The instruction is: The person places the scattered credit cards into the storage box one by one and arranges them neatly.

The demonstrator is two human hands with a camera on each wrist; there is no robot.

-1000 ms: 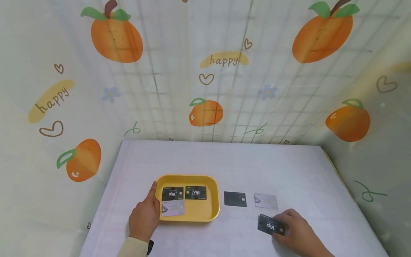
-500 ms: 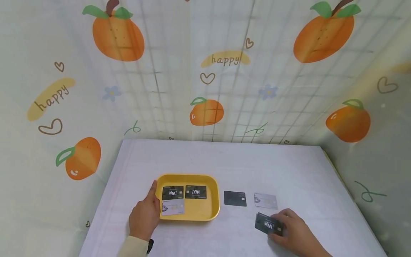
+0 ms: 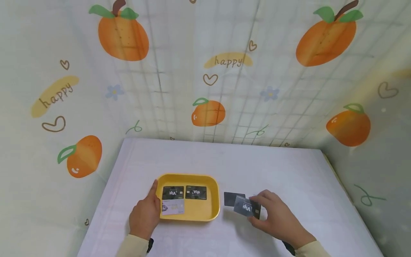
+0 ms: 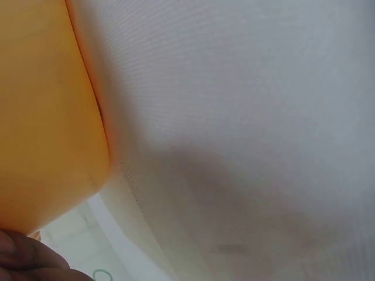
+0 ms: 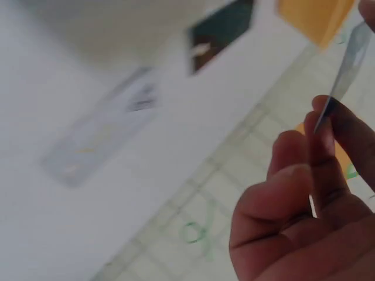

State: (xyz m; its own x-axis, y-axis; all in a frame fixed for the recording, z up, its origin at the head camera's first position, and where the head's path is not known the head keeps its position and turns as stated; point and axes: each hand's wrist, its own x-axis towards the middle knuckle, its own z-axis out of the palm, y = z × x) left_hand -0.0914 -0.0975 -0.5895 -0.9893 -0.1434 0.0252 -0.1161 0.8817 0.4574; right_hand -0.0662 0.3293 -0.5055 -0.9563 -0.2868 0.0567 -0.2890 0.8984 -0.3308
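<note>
A yellow tray (image 3: pixel 203 211) sits left of centre in the head view. Two dark "Vip" cards (image 3: pixel 196 192) and one silver card (image 3: pixel 173 207) lie inside it. My left hand (image 3: pixel 145 216) rests along the tray's left side, index finger extended against the rim. Thumb and fingers of my right hand (image 3: pixel 277 216) pinch a dark "Vip" card (image 3: pixel 245 206), held tilted above the table. Partly behind that card lies a plain dark card (image 3: pixel 229 198). A silver card (image 5: pixel 102 132) on the table shows in the right wrist view; in the head view my right hand mostly hides it.
The white table (image 3: pixel 192 157) meets a printed curtain (image 3: pixel 174 85) at its back edge. Curtain also hangs on the left and right sides. In the left wrist view the tray's outer wall (image 4: pixel 47 117) fills the left part.
My right hand has moved left and away from me with the dark "Vip" card, now overlapping the plain dark card. My left hand and the tray have stayed in place.
</note>
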